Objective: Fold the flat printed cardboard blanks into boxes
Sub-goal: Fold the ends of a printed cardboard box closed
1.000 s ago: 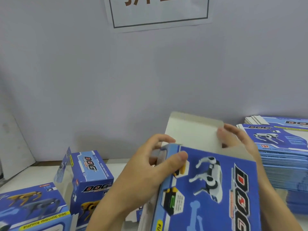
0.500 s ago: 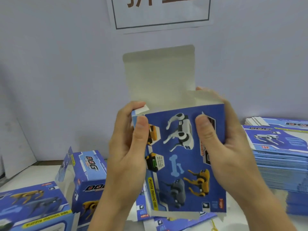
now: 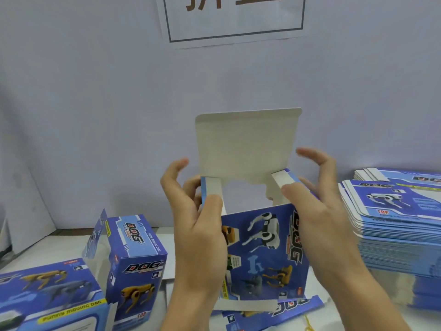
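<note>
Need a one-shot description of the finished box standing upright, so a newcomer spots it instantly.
Start at the white table and look left of the hands. The upright box stands there, tall and narrow, with a yellow dog printed low on its front. Unlike the box lying flat beside it, it stands on end.

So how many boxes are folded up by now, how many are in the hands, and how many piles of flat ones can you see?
Folded boxes standing on the table: 2, the upright box and the box at the left edge.
Box being folded, in the left hand and right hand: 1.
Piles of flat blanks: 1.
Total: 4.
</note>
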A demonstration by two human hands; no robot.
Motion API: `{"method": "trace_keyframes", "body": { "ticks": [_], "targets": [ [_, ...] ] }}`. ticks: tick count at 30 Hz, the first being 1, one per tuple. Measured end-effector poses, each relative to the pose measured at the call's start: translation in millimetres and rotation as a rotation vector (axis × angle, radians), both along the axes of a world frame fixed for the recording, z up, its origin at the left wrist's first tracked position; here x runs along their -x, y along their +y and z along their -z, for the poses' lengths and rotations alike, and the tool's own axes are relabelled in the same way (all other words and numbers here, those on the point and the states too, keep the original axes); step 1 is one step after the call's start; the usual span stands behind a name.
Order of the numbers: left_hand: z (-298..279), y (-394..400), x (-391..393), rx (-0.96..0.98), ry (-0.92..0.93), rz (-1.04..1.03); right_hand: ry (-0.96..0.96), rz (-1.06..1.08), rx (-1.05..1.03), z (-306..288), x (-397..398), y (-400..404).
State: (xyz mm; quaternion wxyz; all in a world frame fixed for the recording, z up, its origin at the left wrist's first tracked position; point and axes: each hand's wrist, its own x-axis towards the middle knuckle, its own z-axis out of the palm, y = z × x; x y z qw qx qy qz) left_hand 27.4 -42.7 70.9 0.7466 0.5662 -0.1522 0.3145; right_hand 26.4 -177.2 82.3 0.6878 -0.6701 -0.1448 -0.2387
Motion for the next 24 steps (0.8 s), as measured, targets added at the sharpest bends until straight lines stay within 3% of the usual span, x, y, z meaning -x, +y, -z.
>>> {"method": "trace_keyframes", "body": {
  "ticks": [6, 10, 13, 18, 24],
  "targets": [
    [-2, 5, -2, -0.04, -0.068, 0.006, -0.054, -0.056, 0.04, 2, -5, -5],
    [2, 10, -1, 0.108, -0.112, 0.099, 0.013, -0.285, -0.219, 10, -1, -8],
    [3, 12, 2, 0.208, -0.112, 0.256, 0.0, -0.304, -0.13, 10, 1, -8],
    [6, 9, 2, -0.041, -0.127, 0.105, -0.099, -0.196, 0.0, 10, -1, -9],
    [4, 11, 3, -0.174, -0.142, 0.053, -0.137, -0.166, -0.081, 9, -3, -4]
  ]
}}
